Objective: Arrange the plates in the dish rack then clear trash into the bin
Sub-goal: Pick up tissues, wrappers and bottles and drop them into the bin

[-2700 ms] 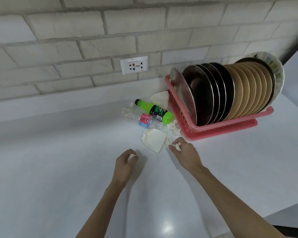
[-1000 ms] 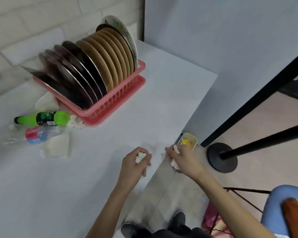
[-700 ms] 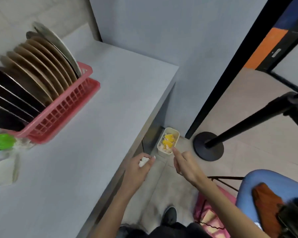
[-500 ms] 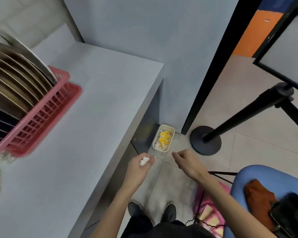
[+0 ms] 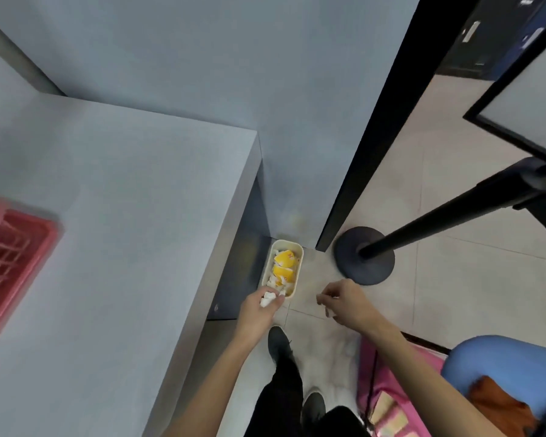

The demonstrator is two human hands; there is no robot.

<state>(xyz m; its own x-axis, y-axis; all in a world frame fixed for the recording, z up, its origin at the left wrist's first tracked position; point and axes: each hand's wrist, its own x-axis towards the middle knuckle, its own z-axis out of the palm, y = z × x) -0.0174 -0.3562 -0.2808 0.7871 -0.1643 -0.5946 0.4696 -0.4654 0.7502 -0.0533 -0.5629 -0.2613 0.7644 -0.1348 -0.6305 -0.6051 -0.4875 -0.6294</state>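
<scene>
Bin [image 5: 300, 261] sits on the floor, tucked against the counter's [image 5: 108, 247] side panel at the wall [image 5: 202, 58] corner. It is cream, narrow and open-topped. Inside: yellow wrappers [image 5: 284, 263] toward the far end, white scraps [image 5: 273, 282] toward the near end.

Left hand [image 5: 259, 310]: fingers curled round a white paper wad [image 5: 267, 299], thumb on top, a firm grip. The wad pokes out past the fingertips. From the head view it overlaps the bin's near rim, at the end where the white scraps are. It is above the bin; can't tell how far above it, or whether the hand touches the rim.

Right hand [image 5: 347, 305]: off to the right of the bin, over bare floor tile [image 5: 454, 294]. Fingers are loosely curled, thumb and index tips near each other, holding nothing I can see. It is apart from both bin and wad.

Rack [image 5: 10, 263]: only a pink corner shows at the left frame edge, on the counter, motion-blurred. Contents can't be made out. It is well apart from both hands.

Other stuff:
- Black stanchion base [image 5: 364, 255] stands on the floor just right of the bin; its pole [image 5: 454, 212] runs up to the right.
- Black door frame [image 5: 375, 121] comes down to the floor between the bin and the base.
- Two dark shoes [image 5: 279, 342] are on the floor below the hands.
- Blue chair [image 5: 501, 364] is at bottom right with an orange cloth [image 5: 498, 402] on the seat.
- Something pink [image 5: 388, 389] lies beside the chair; can't tell what it is.
</scene>
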